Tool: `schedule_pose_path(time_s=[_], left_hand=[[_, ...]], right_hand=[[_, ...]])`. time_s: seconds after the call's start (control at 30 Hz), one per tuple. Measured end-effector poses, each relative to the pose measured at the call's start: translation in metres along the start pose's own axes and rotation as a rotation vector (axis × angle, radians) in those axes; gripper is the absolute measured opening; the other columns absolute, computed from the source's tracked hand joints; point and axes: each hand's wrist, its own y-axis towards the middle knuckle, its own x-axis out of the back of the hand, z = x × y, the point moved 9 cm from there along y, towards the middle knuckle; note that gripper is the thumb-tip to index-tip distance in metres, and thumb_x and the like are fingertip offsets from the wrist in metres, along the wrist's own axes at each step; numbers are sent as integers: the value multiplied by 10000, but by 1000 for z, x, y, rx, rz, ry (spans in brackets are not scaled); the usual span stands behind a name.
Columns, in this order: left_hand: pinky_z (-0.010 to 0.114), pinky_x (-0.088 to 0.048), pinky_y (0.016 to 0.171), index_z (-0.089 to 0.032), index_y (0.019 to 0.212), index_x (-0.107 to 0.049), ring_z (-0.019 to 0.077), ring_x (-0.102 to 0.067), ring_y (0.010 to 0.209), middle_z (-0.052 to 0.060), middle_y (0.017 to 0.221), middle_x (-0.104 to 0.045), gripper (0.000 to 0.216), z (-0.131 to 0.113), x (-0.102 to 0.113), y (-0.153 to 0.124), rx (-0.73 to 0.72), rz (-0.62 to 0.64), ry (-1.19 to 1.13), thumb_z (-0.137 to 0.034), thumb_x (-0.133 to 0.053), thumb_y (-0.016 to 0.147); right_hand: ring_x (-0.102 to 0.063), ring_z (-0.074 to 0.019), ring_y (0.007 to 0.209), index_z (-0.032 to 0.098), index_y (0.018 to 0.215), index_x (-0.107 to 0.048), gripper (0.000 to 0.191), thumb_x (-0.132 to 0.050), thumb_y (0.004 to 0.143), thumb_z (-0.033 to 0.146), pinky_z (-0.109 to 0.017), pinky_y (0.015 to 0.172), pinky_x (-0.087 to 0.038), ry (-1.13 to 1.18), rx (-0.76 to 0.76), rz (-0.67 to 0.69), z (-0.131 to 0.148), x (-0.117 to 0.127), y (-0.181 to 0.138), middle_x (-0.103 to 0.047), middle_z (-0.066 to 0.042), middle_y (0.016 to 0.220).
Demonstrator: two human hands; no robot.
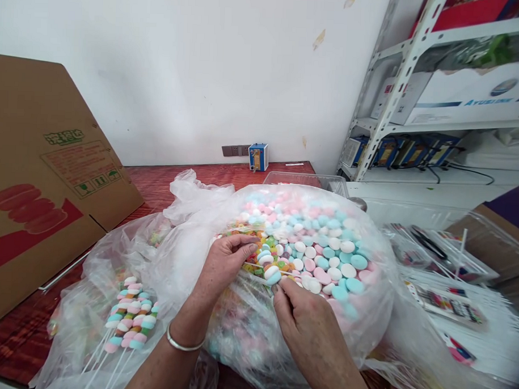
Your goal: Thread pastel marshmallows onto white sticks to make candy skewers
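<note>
My right hand [302,309] is closed at the end of a marshmallow skewer [272,274]; white and blue marshmallows show just beyond its fingertips, along with a thin white stick. To its left, my left hand [231,259] has thumb and forefinger pinched together over the gummy candies [266,240]. Whatever lies between those fingers is hidden. Both hands are above a large clear plastic bag [365,340] full of pink, white and blue marshmallows [321,259]. Several finished-looking candy skewers [131,315] lie on plastic at the lower left, their sticks pointing toward me.
A cardboard box [51,170] stands at the left on the red-brown table [158,182]. Behind the bag are a clear plastic tray [306,178] and a small blue device [258,157]. At the right are scissors [430,243], many white sticks [489,316] and a metal shelf [394,97].
</note>
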Motion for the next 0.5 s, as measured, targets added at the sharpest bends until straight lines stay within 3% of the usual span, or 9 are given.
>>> schedule_pose_path(time_s=[0.27,0.5], left_hand=[[307,-558,764,-172,886,-785,212,-709,844,75,914,-782,205,6,-13,-3,-18,55,-105,-326,-741,758],[287,-552,710,-159,875,-768,189,-698,766,59,863,-777,233,8,-11,-3,1,-46,-216,-341,-779,731]], right_hand=[[-545,-181,610,235,720,-477,299,-342,980,295,-281,584,-280,49,-37,0,-8,-3,3,-626,-20,655],[-653,-208,727,226,828,-581,331,-302,984,313,-277,656,-437,158,-7,-3,-6,-9,-1,-708,-60,803]])
